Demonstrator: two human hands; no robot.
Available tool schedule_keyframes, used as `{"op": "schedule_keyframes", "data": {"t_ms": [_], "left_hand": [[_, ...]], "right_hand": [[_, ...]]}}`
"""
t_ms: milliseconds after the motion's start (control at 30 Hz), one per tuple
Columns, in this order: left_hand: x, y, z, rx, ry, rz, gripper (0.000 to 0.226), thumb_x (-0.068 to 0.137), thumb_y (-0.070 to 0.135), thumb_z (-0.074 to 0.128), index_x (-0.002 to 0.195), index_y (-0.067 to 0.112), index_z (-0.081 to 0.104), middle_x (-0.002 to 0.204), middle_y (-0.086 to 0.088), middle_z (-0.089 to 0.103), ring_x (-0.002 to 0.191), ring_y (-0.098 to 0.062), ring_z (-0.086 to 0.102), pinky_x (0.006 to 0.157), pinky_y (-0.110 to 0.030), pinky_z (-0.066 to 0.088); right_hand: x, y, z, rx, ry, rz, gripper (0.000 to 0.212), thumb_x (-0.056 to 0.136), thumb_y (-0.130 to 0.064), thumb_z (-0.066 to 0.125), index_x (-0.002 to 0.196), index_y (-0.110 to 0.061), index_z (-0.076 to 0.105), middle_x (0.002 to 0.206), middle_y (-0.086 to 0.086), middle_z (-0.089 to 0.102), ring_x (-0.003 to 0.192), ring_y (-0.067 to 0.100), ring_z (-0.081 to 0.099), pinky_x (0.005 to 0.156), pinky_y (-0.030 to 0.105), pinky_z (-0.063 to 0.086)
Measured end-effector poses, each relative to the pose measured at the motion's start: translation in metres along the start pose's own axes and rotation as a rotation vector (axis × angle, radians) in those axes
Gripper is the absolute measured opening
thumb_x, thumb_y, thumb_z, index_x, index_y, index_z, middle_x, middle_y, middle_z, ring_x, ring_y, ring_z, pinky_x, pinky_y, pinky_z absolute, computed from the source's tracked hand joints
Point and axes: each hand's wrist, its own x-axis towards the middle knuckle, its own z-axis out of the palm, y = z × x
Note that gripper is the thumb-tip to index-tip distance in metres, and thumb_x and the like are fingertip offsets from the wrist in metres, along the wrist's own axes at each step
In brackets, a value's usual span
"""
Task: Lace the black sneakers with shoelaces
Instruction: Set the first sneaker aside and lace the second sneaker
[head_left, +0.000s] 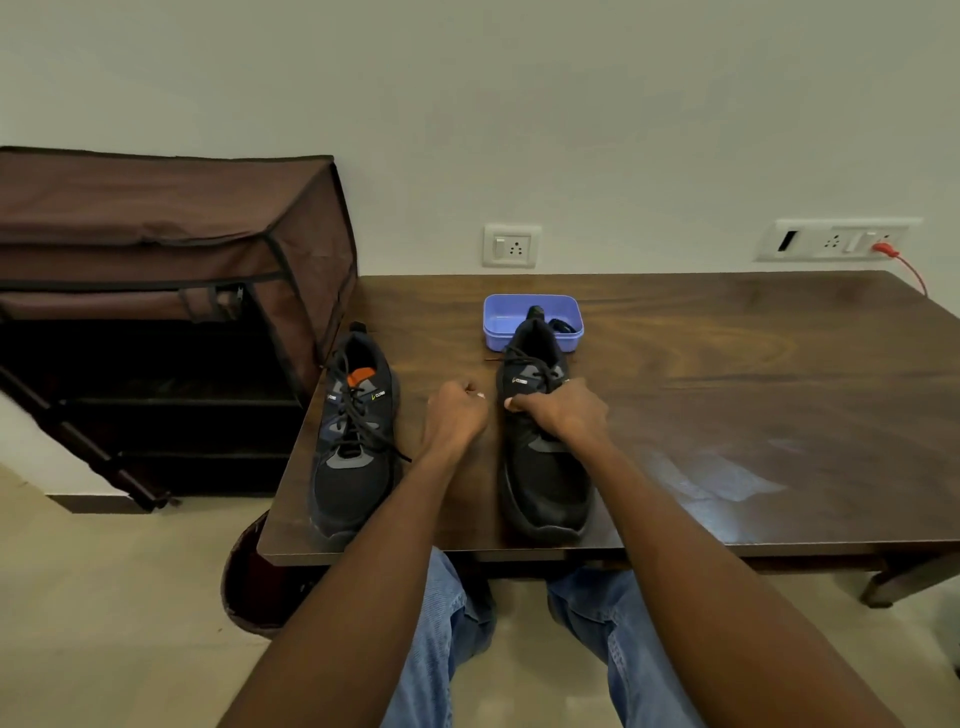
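On the dark wooden table (727, 374), we see our right hand (563, 410) gripping the right black mesh sneaker (545, 483) over its black laces (535, 366), hiding the middle eyelets. Our left hand (454, 415) is clenched just beside it; whether it pinches a lace end we cannot tell. The left black sneaker (350, 467) stands apart, laced.

Left sneaker (350, 441) black, orange tongue tab; tray (530, 306) behind right sneaker (543, 467) lilac-blue; table (727, 389) dark wood-grain brown.
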Motion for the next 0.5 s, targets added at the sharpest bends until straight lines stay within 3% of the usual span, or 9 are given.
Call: {"op": "schedule_keyframes", "data": {"t_ms": [100, 267, 367, 433, 500], "left_hand": [[0.009, -0.009, -0.002, -0.096, -0.020, -0.063, 0.021, 0.081, 0.021, 0.050, 0.084, 0.015, 0.070, 0.095, -0.011, 0.073, 0.095, -0.034, 0.067, 0.085, -0.044, 0.056], [0.030, -0.029, 0.005, -0.099, -0.069, -0.147, 0.025, 0.069, 0.024, 0.050, 0.084, 0.017, 0.070, 0.090, -0.008, 0.071, 0.085, -0.029, 0.068, 0.078, -0.048, 0.061], [0.011, -0.014, -0.005, -0.072, -0.082, -0.136, 0.019, 0.077, 0.018, 0.053, 0.084, 0.016, 0.071, 0.084, -0.006, 0.071, 0.080, -0.025, 0.069, 0.076, -0.046, 0.061], [0.008, -0.011, -0.006, -0.061, -0.081, -0.138, 0.018, 0.082, 0.017, 0.054, 0.087, 0.014, 0.071, 0.085, -0.007, 0.070, 0.080, -0.024, 0.069, 0.076, -0.046, 0.062], [0.010, -0.013, -0.006, -0.057, -0.076, -0.152, 0.015, 0.084, 0.018, 0.055, 0.088, 0.012, 0.069, 0.088, -0.007, 0.070, 0.080, -0.024, 0.069, 0.075, -0.046, 0.062]], "right_hand": [[-0.007, -0.009, 0.022, -0.074, -0.058, -0.045, 0.089, 0.063, -0.062, 0.079, 0.132, -0.011, 0.051, 0.124, 0.012, 0.063, 0.116, 0.032, 0.059, 0.094, 0.042, 0.052], [-0.015, -0.012, 0.035, -0.238, -0.137, -0.079, 0.082, 0.079, -0.058, 0.071, 0.139, -0.010, 0.042, 0.129, 0.015, 0.057, 0.115, 0.031, 0.060, 0.082, 0.037, 0.050], [-0.013, -0.015, 0.021, -0.329, -0.303, -0.187, 0.066, 0.081, -0.054, 0.073, 0.132, -0.017, 0.054, 0.121, 0.009, 0.062, 0.106, 0.027, 0.062, 0.083, 0.035, 0.051], [-0.009, -0.013, 0.003, -0.271, -0.414, -0.183, 0.054, 0.080, -0.049, 0.078, 0.118, -0.015, 0.061, 0.105, 0.003, 0.065, 0.091, 0.019, 0.062, 0.075, 0.030, 0.049], [-0.002, -0.010, -0.012, -0.204, -0.424, -0.162, 0.044, 0.078, -0.042, 0.082, 0.104, -0.013, 0.062, 0.094, 0.001, 0.064, 0.082, 0.014, 0.059, 0.069, 0.027, 0.045]]}}
